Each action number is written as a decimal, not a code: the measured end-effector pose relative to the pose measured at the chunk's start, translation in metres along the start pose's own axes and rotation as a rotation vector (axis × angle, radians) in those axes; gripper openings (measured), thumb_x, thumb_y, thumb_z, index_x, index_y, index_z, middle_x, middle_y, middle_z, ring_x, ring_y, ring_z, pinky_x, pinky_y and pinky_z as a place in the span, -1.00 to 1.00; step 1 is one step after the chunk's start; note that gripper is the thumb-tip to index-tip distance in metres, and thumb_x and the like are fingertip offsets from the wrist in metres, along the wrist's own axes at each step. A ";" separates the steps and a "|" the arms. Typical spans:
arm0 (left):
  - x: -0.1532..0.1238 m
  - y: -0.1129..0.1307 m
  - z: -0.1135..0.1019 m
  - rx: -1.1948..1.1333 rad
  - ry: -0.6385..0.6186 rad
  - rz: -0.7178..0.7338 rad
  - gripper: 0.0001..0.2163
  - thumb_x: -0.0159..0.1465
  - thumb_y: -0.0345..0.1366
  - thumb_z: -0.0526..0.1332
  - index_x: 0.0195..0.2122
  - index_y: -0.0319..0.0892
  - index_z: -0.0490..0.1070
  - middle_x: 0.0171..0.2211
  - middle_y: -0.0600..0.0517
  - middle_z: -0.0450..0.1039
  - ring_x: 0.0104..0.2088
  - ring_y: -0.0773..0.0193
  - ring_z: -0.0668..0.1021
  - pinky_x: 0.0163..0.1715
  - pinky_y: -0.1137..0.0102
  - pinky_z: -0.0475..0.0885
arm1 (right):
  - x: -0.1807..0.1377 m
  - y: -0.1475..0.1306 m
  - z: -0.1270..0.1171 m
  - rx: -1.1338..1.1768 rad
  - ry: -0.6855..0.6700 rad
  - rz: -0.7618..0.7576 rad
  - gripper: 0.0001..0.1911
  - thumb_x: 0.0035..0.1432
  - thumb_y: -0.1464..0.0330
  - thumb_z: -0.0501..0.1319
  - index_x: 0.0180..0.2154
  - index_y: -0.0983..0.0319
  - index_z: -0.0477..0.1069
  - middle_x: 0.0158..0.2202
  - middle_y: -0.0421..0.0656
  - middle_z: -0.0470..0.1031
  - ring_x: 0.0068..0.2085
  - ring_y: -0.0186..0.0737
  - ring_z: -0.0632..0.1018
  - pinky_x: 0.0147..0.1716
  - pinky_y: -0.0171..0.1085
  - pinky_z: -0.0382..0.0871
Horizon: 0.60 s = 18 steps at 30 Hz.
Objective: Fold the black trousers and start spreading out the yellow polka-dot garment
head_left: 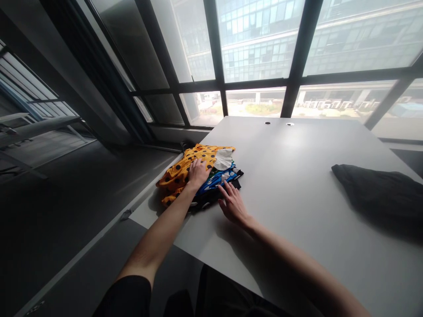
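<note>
A pile of clothes lies at the left edge of the white table. On top is an orange garment with dark polka dots [178, 171], with a white piece of cloth [224, 159] at its right side. Beneath it show a blue patterned garment [216, 181] and black fabric [211, 197]. My left hand [198, 173] rests on the orange garment, its fingers stretched out. Beside the right side of the pile, my right hand [234, 203] has its fingers spread, with the fingertips close to the blue and black cloth; I cannot tell whether they touch it.
The white table [287, 176] reaches back to the large windows. A dark grey garment [380, 189] lies on its right side. Two round cable holes are near the far edge. Another table [39, 132] stands far left, across the dark floor.
</note>
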<state>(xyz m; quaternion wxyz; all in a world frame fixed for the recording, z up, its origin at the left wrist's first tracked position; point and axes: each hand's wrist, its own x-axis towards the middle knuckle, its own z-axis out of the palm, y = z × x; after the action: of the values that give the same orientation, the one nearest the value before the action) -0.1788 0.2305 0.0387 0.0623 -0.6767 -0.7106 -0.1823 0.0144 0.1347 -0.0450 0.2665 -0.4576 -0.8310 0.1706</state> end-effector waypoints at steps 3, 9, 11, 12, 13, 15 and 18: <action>0.005 -0.005 0.002 -0.099 -0.020 -0.074 -0.73 0.47 -0.22 0.14 -0.06 -0.22 0.61 0.08 -0.26 0.58 0.17 -0.09 0.55 0.24 0.14 0.35 | 0.004 0.001 0.000 -0.011 -0.006 -0.010 -0.37 0.45 0.27 0.10 0.48 0.14 0.17 0.55 -0.03 -0.01 0.51 0.11 0.08 0.43 0.13 0.08; 0.013 -0.009 -0.024 -0.391 0.330 -0.238 -0.67 0.55 -0.18 0.01 -0.11 -0.22 0.53 -0.15 -0.20 0.63 -0.12 0.03 0.64 -0.07 0.26 0.48 | 0.014 0.003 -0.002 0.017 0.005 0.022 -0.51 0.47 0.24 0.09 0.33 0.19 0.40 0.43 0.04 0.26 0.41 0.02 0.31 0.38 0.01 0.20; 0.018 -0.005 -0.046 -0.586 0.545 -0.233 -0.64 0.54 -0.11 0.04 -0.25 -0.21 0.49 -0.30 -0.11 0.58 -0.26 0.11 0.60 -0.17 0.31 0.47 | 0.017 0.002 -0.003 0.058 0.018 0.053 -0.53 0.46 0.25 0.10 0.30 0.18 0.43 0.39 0.02 0.33 0.38 -0.02 0.35 0.37 -0.03 0.23; 0.019 0.000 -0.058 -0.663 0.623 -0.198 -0.61 0.53 -0.06 0.04 -0.30 -0.20 0.47 -0.37 -0.06 0.53 -0.32 0.16 0.57 -0.22 0.33 0.46 | 0.020 0.002 -0.004 0.085 0.028 0.066 -0.53 0.46 0.26 0.10 0.30 0.18 0.43 0.38 0.02 0.34 0.38 -0.03 0.36 0.37 -0.05 0.24; 0.019 0.006 -0.071 -0.727 0.682 -0.148 -0.59 0.52 -0.02 0.05 -0.34 -0.19 0.44 -0.41 -0.02 0.49 -0.35 0.19 0.53 -0.26 0.34 0.44 | 0.023 0.001 -0.006 0.113 0.045 0.076 -0.52 0.45 0.27 0.11 0.32 0.19 0.41 0.38 0.01 0.34 0.38 -0.04 0.35 0.37 -0.06 0.25; 0.011 0.026 -0.096 -0.812 0.749 -0.042 -0.55 0.50 0.06 0.08 -0.37 -0.19 0.42 -0.44 0.02 0.43 -0.38 0.23 0.48 -0.30 0.35 0.41 | 0.032 0.000 -0.012 0.153 0.113 0.091 -0.45 0.43 0.28 0.15 0.38 0.23 0.33 0.40 0.04 0.32 0.40 -0.05 0.34 0.37 -0.08 0.26; -0.018 0.070 -0.119 -0.905 0.609 0.061 -0.56 0.46 0.10 0.16 -0.35 -0.19 0.44 -0.43 0.02 0.44 -0.39 0.25 0.46 -0.34 0.35 0.40 | 0.042 0.001 -0.029 0.050 0.264 0.137 -0.40 0.43 0.27 0.18 0.37 0.44 0.29 0.37 0.19 0.35 0.36 -0.07 0.41 0.29 -0.13 0.39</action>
<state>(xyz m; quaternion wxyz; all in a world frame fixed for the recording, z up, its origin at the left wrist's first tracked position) -0.1270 0.1739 0.1551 -0.0267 -0.5728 -0.4912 -0.6557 0.0145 0.1720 -0.0102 0.3725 -0.5248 -0.7510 0.1476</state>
